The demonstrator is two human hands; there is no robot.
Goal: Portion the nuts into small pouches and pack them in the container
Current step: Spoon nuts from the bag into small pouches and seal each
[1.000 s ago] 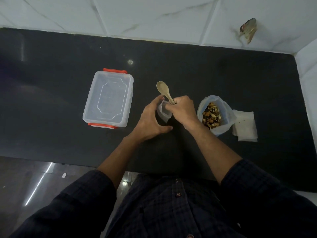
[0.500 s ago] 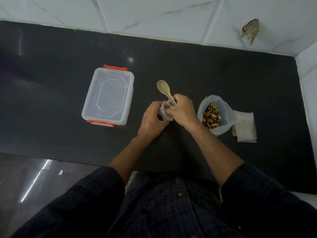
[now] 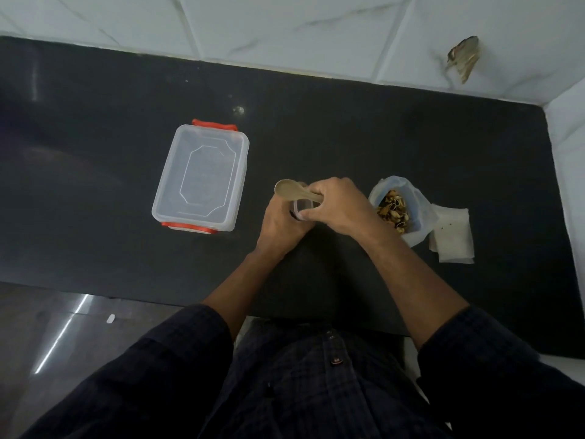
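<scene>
Two hands meet at the centre of the frame over a dark worktop [image 3: 348, 128]. Progress: judged from this view, the task is at an early stage. The clear container [image 3: 201, 179] with red clasps stands left of centre with its lid on, and no filled pouch shows inside it or anywhere on the worktop. The bag of nuts [image 3: 395, 210] stands open right of centre, just beside the right wrist, with nuts showing at its mouth. A small stack of flat white pouches [image 3: 452, 236] lies at the bag's right side, touching it. One small clear pouch [image 3: 300, 212] is between the hands, mostly hidden; whether it holds any nuts cannot be told. Filling this pouch, filling the rest, opening the container and packing them all appear to remain.

Grip: the left hand [image 3: 281, 226] is curled about the pouch from the lower left, holding it. The right hand [image 3: 338, 204] has its fingers bent; the handle of a tan spoon [image 3: 292, 189] runs under its fingers, the bowl pointing toward the left and seemingly empty. The right fingertips also touch the pouch rim, probably spreading its mouth; how firmly they pinch it cannot be told.
</scene>
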